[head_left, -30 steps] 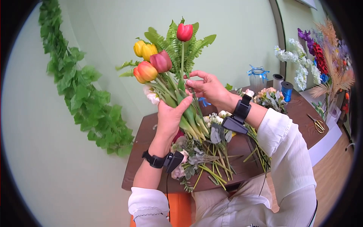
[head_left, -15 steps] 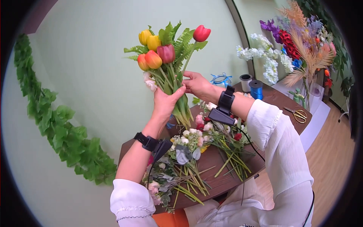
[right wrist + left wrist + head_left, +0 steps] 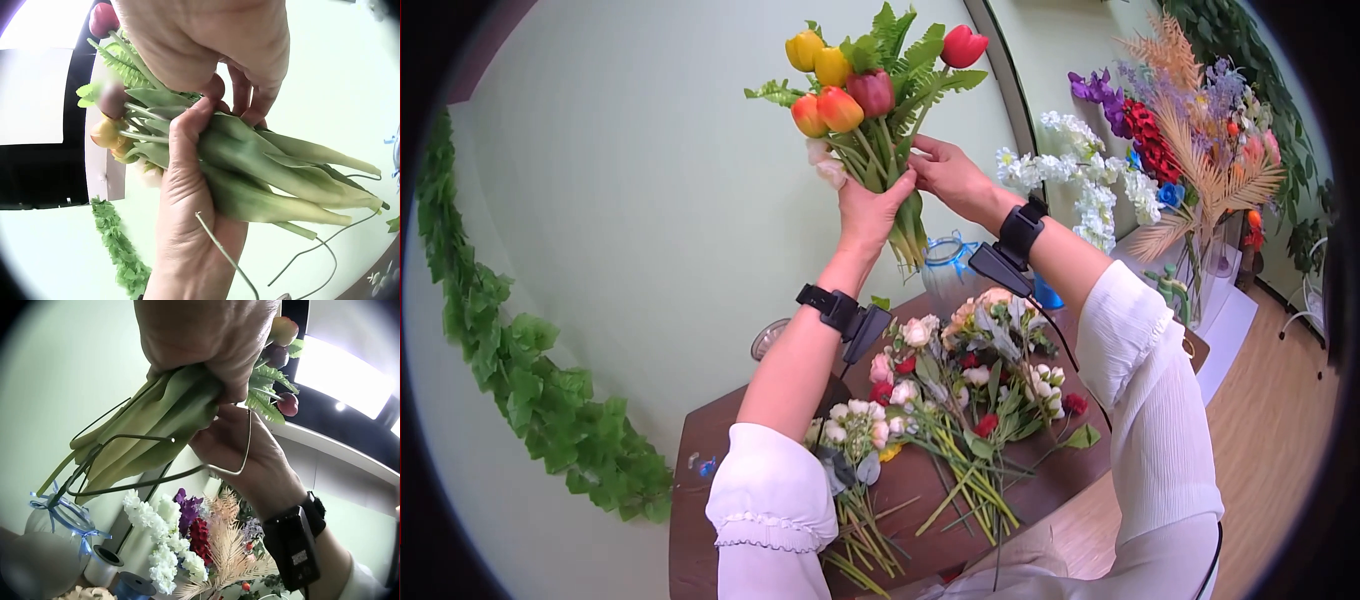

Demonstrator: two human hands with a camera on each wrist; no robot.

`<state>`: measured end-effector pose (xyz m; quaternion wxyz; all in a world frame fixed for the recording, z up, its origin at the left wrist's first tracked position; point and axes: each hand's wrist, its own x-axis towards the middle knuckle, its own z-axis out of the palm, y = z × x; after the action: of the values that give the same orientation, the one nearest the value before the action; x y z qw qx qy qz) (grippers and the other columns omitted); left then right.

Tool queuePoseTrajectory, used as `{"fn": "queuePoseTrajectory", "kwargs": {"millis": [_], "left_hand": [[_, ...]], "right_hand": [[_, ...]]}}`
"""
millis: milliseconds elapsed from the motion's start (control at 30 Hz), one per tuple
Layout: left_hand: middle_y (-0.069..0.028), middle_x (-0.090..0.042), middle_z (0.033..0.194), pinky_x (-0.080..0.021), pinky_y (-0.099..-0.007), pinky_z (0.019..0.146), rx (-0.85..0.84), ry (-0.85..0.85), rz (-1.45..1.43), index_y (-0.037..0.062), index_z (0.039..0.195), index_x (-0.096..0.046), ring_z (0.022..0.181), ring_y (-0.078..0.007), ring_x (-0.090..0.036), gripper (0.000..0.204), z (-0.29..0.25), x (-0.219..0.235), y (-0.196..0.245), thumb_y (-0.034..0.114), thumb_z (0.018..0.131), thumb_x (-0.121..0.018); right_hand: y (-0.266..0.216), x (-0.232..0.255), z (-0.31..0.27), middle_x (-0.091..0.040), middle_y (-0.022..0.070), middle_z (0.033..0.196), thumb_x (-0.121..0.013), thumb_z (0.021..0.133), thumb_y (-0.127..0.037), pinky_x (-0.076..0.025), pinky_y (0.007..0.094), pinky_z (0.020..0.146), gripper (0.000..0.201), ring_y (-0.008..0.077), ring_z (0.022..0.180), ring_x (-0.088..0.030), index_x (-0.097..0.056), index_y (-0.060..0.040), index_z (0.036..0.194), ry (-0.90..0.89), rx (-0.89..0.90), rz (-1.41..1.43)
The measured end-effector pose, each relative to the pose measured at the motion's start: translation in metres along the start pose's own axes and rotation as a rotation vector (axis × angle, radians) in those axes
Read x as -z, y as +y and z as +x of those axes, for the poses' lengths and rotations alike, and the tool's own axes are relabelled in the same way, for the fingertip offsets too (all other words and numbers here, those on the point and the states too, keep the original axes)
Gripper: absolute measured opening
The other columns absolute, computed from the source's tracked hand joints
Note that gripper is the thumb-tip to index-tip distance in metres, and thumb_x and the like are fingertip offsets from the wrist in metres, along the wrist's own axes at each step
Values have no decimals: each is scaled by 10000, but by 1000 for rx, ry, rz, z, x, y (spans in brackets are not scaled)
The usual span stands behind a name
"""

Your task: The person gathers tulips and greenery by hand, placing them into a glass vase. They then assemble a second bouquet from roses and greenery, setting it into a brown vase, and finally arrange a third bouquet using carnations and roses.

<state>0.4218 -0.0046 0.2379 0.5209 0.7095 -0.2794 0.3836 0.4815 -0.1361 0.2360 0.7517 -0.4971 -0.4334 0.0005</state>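
Observation:
A bunch of tulips with green fern leaves is held up above the table; its yellow tulip point(image 3: 804, 50), purple tulip point(image 3: 870, 93) and red tulip point(image 3: 964, 46) show in the head view. My left hand point(image 3: 868, 215) grips the bunch round its stems. At the right side of the bunch, my right hand point(image 3: 953, 178) pinches the stem region below the red tulip. In the right wrist view, my left hand's point(image 3: 187, 187) thumb lies across the green leaves point(image 3: 244, 156), close to the right fingers. Bent thin wire stems point(image 3: 144, 481) stick out at the lower end.
Loose cut flowers point(image 3: 980, 375) lie over the brown table point(image 3: 700, 540). A glass jar with blue ribbon point(image 3: 948, 270) stands behind them. Tall dried and artificial flowers point(image 3: 1190, 160) stand at the right; a leaf garland point(image 3: 540, 380) hangs on the left wall.
The bunch and both hands have moved up in the head view over the last half second. Earlier, the right hand came in closer to the bunch, and the red tulip tilted outward to the right.

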Motion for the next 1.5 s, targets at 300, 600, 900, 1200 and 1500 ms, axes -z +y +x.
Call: {"fn": "queuePoseTrajectory", "kwargs": {"millis": [300, 600, 900, 1200, 1500], "left_hand": [[-38, -638, 1047, -496, -269, 823, 29, -29, -52, 20, 1158, -572, 927, -121, -607, 394, 29, -45, -55, 104, 803, -720], [-44, -641, 1011, -516, -259, 775, 97, -30, -63, 14, 1122, -578, 880, -120, -620, 356, 33, -42, -101, 81, 801, -718], [-44, -637, 984, -531, -267, 740, 169, -23, -141, 12, 1108, -563, 863, -132, -624, 343, 18, -44, -123, 66, 805, -713], [-37, -633, 944, -526, -270, 716, 173, 13, -136, 17, 1057, -569, 828, -127, -618, 302, 25, -50, -133, 53, 797, -717], [-25, -632, 923, -505, -267, 718, 150, 82, -128, 23, 1014, -591, 804, -119, -606, 268, 30, -49, -146, 41, 783, -725]], "right_hand": [[26, 62, 15, -625, 101, 1002, -474, 969, -120, -486, 247, 824, 345, 118, 874, -602, -469, 31, 1279, 101, 35, 51], [67, 82, 27, -611, 73, 1020, -471, 964, -115, -486, 246, 831, 356, 109, 882, -590, -471, 10, 1297, 48, -18, 121], [84, 83, 11, -592, 57, 1108, -467, 964, -184, -460, 305, 894, 389, 146, 1001, -566, -462, -65, 1333, 117, -244, 18], [94, 97, -9, -560, 113, 1183, -488, 949, -194, -447, 338, 924, 415, 196, 1091, -543, -440, -65, 1340, 87, -180, -96], [95, 92, -62, -323, 305, 1409, -827, 660, -343, -282, 375, 1101, 1070, 349, 1319, -353, -191, 25, 1438, -168, -143, -543]]}}
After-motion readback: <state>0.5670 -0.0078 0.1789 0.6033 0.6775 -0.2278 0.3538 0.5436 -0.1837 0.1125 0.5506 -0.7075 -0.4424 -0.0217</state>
